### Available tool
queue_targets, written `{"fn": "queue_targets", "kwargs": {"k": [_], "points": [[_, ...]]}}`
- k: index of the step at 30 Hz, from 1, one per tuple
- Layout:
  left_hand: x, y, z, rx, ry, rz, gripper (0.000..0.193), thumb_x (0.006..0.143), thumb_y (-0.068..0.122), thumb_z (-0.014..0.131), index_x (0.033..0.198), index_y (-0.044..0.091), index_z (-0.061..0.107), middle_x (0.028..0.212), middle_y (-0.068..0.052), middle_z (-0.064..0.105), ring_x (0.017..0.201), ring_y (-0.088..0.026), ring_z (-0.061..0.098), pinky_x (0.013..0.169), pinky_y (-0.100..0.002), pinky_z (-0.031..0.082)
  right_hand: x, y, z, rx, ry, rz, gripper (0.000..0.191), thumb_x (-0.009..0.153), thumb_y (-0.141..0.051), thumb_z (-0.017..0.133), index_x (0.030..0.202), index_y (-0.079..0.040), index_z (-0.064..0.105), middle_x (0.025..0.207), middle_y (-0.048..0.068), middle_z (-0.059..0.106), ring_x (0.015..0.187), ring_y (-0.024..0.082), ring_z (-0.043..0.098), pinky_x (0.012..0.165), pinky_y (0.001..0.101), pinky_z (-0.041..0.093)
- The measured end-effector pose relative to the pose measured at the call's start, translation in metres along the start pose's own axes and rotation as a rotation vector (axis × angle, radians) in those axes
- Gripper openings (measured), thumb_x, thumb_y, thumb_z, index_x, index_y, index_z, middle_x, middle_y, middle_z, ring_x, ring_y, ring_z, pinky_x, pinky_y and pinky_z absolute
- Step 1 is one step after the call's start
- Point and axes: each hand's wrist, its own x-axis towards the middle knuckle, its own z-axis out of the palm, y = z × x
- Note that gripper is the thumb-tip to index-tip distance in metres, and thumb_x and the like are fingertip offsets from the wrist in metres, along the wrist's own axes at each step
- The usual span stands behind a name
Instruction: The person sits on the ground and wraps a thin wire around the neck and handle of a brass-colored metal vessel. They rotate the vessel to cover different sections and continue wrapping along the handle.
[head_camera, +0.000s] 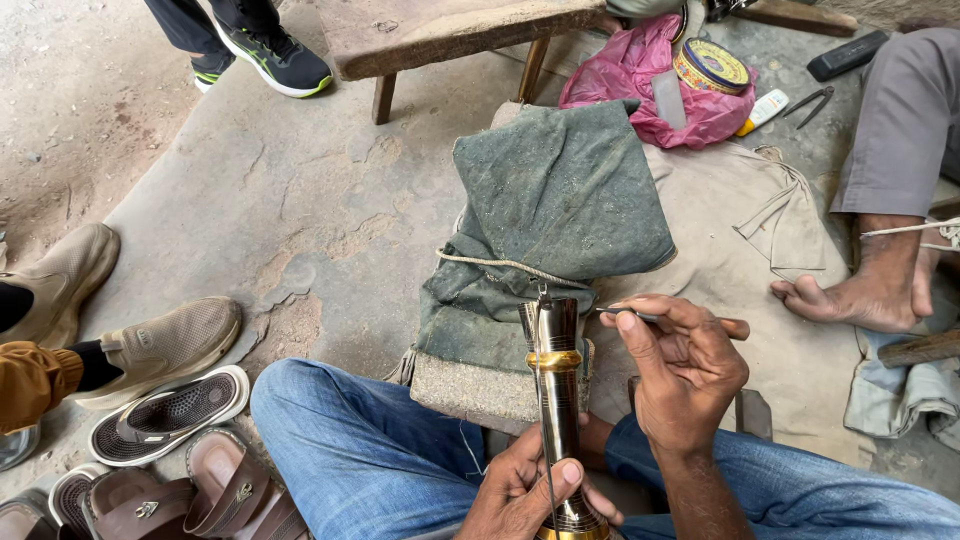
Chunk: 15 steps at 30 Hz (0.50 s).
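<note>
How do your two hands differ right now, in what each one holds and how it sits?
The left hand wraps low around an upright dark metal cylinder with a gold band; the right hand pinches a thin metal tool lying level beside the cylinder's top. The left hand sits nearer the lap, the right hand higher. Both are bare and closed on something.

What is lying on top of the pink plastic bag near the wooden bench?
On the pink plastic bag rest a round yellow tin and a flat grey stone. Whatever is inside the bag is covered and cannot be seen.
</note>
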Motion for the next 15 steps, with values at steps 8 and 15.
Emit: {"fn": "queue_targets", "kwargs": {"k": [8, 15], "points": [[0.005, 0.079, -0.022, 0.171, -0.294, -0.126, 0.055, 0.109, 0.035, 0.063, 0.143, -0.005, 0.047, 0.096, -0.014, 0.076, 0.093, -0.023, 0.076, 0.089, -0.035, 0.061, 0.01, -0.008, -0.014, 0.107, -0.008, -0.013, 0.024, 0.095, 0.018, 0.066, 0.117, 0.008, 0.067, 0.103, 0.019, 0.072, 0.094, 0.022, 0.075, 0.093, 0.0362, 0.065], [-0.015, 0.079, -0.068, 0.241, -0.473, -0.437, 0.066, 0.104, 0.041, 0.069, 0.153, 0.0, 0.054, 0.093, -0.009, 0.071, 0.09, -0.02, 0.072, 0.082, -0.032, 0.058, 0.001, -0.051, -0.039, -0.09, -0.125, 0.03, 0.03, 0.082, 0.012, 0.07, 0.109, 0.001, 0.065, 0.099, 0.014, 0.074, 0.088, 0.016, 0.076, 0.078, 0.0242, 0.062]]}}
